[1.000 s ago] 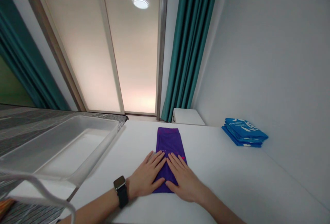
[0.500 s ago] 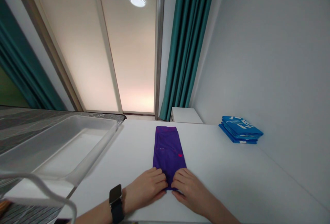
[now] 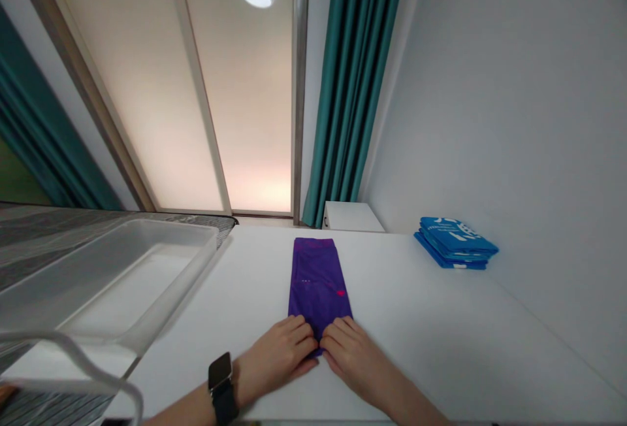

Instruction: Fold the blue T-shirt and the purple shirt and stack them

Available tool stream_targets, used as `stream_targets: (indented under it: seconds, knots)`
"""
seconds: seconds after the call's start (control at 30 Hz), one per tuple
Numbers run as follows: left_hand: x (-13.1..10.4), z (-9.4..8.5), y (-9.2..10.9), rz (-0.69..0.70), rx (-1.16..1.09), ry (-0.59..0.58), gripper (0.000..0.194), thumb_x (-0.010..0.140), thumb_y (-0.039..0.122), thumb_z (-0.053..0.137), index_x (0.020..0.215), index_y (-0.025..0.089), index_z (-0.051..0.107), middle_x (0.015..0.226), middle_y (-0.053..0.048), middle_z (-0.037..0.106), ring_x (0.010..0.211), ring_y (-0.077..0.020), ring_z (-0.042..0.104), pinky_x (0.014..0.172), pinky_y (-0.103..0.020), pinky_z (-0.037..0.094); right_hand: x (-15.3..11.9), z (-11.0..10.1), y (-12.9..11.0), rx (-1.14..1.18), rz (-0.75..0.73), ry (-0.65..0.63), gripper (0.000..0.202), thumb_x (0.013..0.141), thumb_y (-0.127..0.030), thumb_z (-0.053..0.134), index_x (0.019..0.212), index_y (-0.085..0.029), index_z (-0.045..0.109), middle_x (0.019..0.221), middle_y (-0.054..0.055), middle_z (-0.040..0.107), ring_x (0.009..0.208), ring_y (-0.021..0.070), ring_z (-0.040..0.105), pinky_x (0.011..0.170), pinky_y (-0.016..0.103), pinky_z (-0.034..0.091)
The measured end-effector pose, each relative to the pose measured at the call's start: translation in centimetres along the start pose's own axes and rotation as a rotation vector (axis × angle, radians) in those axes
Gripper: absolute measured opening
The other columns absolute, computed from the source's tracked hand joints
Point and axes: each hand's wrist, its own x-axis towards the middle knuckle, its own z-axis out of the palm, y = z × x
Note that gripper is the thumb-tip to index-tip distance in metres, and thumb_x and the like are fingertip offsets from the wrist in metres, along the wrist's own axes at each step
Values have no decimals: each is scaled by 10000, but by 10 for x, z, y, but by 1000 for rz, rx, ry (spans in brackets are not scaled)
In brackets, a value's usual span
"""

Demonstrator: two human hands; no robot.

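Observation:
A folded purple cloth (image 3: 318, 272) with a small red mark and a row of pale dots lies lengthwise on the white table (image 3: 255, 282). My left hand (image 3: 287, 347), with a dark watch (image 3: 221, 383) on its wrist, has its curled fingers on the near left edge of the cloth. On the near right edge, my right hand (image 3: 350, 354) grips the fabric in the same way. The two hands almost meet at the near end, where they cover part of the cloth. Whether it is a garment or a bag cannot be told.
A translucent plastic bin (image 3: 171, 289) stands at the left, partly over the table edge. A stack of folded blue items (image 3: 455, 243) with white print sits at the right by the wall. A grey curved tube (image 3: 78, 357) crosses the lower left. Behind the table is a white cabinet (image 3: 353, 215).
My right hand's fingers have moved slightly left and curled in more, closer to my left hand. The cloth still lies in the same place.

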Motion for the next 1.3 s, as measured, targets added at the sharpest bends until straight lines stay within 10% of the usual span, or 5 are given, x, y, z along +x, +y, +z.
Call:
stream_targets:
  seconds: [0.4, 0.73, 1.3]
  knots:
    - [8, -12, -1, -219, -381, 28, 148, 942, 227, 491, 900, 186, 627, 888, -48, 648, 848, -166, 585, 773, -278, 486, -1, 3, 2, 160, 150, 15, 280, 856, -156, 632, 1134, -192, 637, 1240, 72, 654, 1162, 228, 567, 1029, 391, 399]
    - [-13, -21, -82, -164, -321, -21, 609, 861, 31, 383, 1433, 235, 415, 1421, -69, 528, 1306, -188, 475, 1108, -412, 380, 12, -30, 1, 249, 248, -197, 257, 887, -152, 545, 1097, -225, 674, 1114, 67, 711, 1026, 210, 646, 915, 325, 463]
    - [-22, -7, -46, -557, -489, 78, 703, 772, 243, 723, 1398, 255, 403, 1084, -62, 677, 957, -236, 599, 884, -402, 452, 81, -106, 55, 588, 254, -385, 144, 875, -284, 557, 898, -218, 684, 839, 1, 710, 743, 155, 622, 656, 230, 403]
